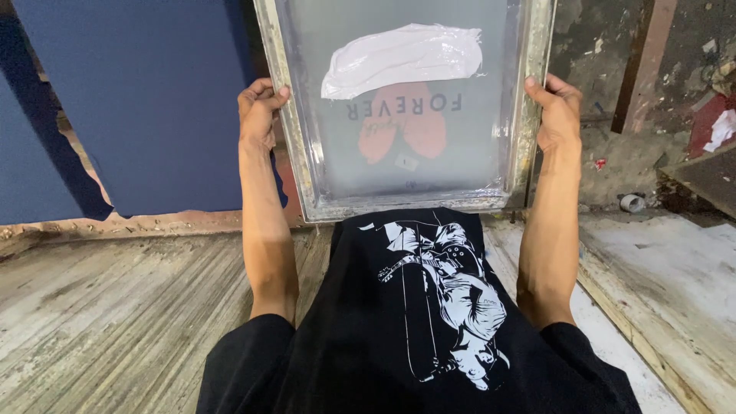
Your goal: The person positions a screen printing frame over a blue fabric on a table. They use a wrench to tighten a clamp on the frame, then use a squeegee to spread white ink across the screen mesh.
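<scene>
Place: a screen-printing workshop. Evidence: an ink-stained metal-framed printing screen (406,107) carrying a smear of white ink (402,57); a black printed T-shirt (418,314) on a worn, paint-marked wooden worktable (115,307). Far right: stained, rough wall (606,69) and scraps.

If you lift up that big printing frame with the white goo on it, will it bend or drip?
The printing frame probably stays stiff: its metal sides look rigid, and the left hand and right hand each grip one side. The white ink looks thick and pasty, so it likely clings rather than runs. The thin mesh probably tears if poked.
</scene>
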